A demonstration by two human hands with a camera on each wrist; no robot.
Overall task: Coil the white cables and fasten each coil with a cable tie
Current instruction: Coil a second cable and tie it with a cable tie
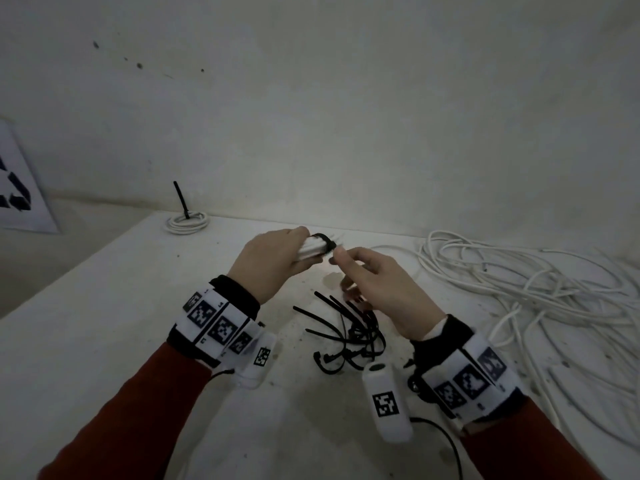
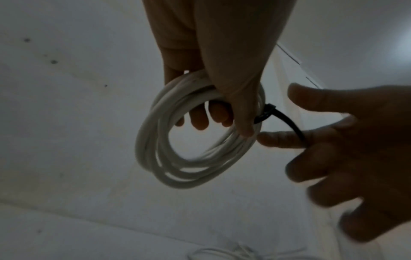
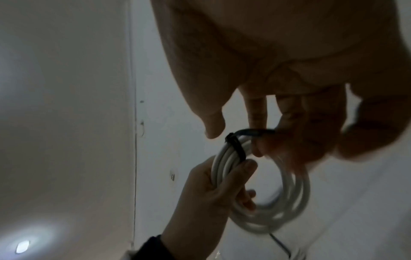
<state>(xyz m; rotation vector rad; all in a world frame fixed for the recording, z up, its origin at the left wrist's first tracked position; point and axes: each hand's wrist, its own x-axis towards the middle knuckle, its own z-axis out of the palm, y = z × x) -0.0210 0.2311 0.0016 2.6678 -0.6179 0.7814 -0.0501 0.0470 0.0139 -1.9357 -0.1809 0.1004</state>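
Centre of the head view, both hands are up over the white table [image 1: 104, 341]. The left hand [image 1: 273, 263] has its grip wrapped round one white coil [image 2: 177, 140], thumb on the outside, fingers curled through the middle of the loops; four or five turns show in the left wrist view, though blur makes the exact count hard to call. One black cable tie [image 2: 265, 112] is already looped round that bundle, just beside the left thumb tip.

The right hand [image 1: 374, 289] is close in at centre right. Its fingers are loosely spread, and the tie's free tail [image 3: 255, 132] runs in between two fingers [image 3: 286, 116]; the thumb stands apart from it. Whether those fingers truly pinch the tail, I cannot tell.

Lower centre of the head view, under the right hand, lies a heap of spare black ties [image 1: 353, 327], roughly ten, too tangled for a firm count. At the right edge sprawls one big loose tangle of white cable [image 1: 526, 289]; how many separate cables are in it cannot be told. Upper left of centre, at the table's far edge, sits one finished coil [image 1: 187, 223], its own black tie tail [image 1: 180, 199] sticking up. Far left, a white sheet [image 1: 20, 188] with black marks leans on the wall.
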